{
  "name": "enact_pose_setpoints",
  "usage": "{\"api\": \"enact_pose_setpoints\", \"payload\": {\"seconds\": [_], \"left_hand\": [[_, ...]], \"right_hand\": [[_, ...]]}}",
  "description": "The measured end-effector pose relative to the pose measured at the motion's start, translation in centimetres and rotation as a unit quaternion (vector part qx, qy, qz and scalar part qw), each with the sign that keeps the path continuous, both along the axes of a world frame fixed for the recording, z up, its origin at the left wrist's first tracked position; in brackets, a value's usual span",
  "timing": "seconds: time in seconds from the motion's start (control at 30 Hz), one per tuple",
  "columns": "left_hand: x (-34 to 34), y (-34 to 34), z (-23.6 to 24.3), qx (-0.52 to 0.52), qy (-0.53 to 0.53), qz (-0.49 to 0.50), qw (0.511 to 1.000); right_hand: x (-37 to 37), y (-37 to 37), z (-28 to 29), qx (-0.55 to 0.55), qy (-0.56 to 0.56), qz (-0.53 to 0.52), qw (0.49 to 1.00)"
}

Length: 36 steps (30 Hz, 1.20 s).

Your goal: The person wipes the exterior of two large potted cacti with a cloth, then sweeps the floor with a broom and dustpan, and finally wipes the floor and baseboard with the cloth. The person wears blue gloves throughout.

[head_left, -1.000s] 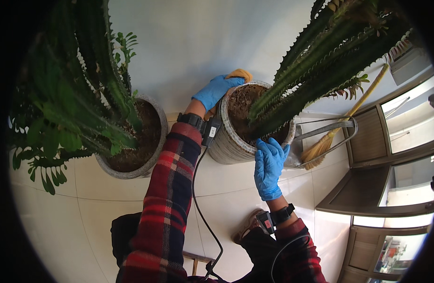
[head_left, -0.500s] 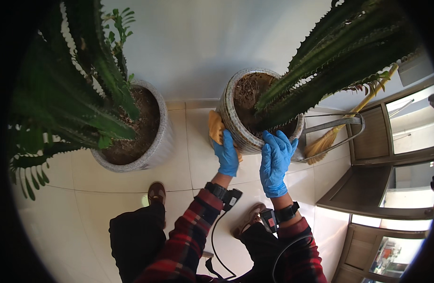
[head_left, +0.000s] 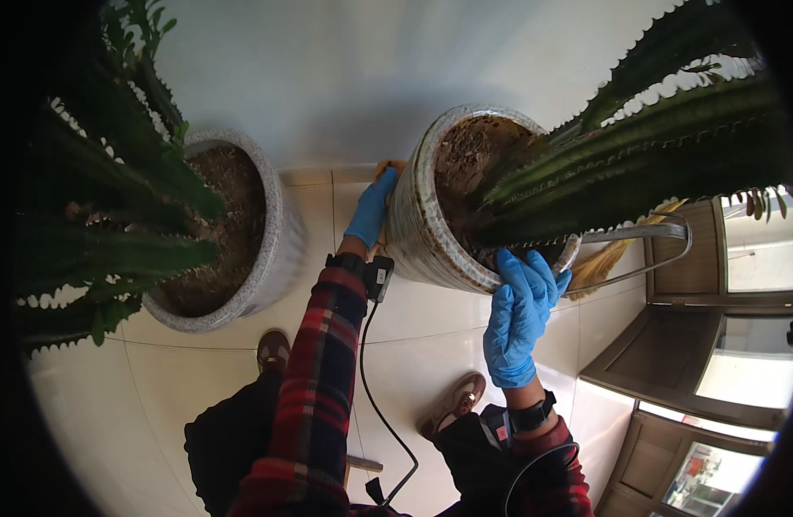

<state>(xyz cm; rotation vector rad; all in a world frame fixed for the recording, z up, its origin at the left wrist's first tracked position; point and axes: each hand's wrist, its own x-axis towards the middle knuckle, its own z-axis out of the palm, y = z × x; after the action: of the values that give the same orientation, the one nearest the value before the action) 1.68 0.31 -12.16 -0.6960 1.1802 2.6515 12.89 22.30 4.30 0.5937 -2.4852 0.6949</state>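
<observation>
A round, ribbed grey-brown plant pot holds dark soil and a tall, spiny green cactus that leans to the right. At the pot's left side, my left hand, in a blue glove, presses an orange-yellow cloth to the outer wall. Its fingertips are partly hidden behind the cloth and the pot's curve. My right hand, also blue-gloved, is closed over the near right rim, its fingers reaching over the edge beside the cactus stem.
On the left stands a speckled grey pot with another spiny cactus. A metal-handled object and a straw broom lie right of the nearer pot. Brown glass-fronted cabinets line the right. My shoes stand on pale tiles.
My left hand has slid with the cloth leftward and farther round the pot's side toward the wall. My right hand stays at the rim. The whole view has shifted slightly.
</observation>
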Motion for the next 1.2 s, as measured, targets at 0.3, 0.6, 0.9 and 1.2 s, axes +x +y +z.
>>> {"api": "enact_pose_setpoints", "payload": {"seconds": [0.3, 0.6, 0.9, 1.2], "left_hand": [[8.1, 10.3, -1.8, 0.037, 0.029, 0.313, 0.949], [10.5, 15.3, -2.6, 0.003, -0.102, 0.352, 0.930], [1.8, 1.6, -9.3, -0.051, -0.051, 0.080, 0.994], [2.7, 3.1, -14.6, 0.039, -0.136, 0.135, 0.981]], "right_hand": [[0.0, -0.2, -0.2, 0.000, 0.015, -0.003, 1.000], [0.0, 0.1, 0.1, 0.006, 0.008, 0.011, 1.000], [0.1, 0.1, -0.3, 0.024, 0.000, 0.000, 1.000], [0.1, 0.0, -0.4, 0.025, 0.002, -0.002, 1.000]]}}
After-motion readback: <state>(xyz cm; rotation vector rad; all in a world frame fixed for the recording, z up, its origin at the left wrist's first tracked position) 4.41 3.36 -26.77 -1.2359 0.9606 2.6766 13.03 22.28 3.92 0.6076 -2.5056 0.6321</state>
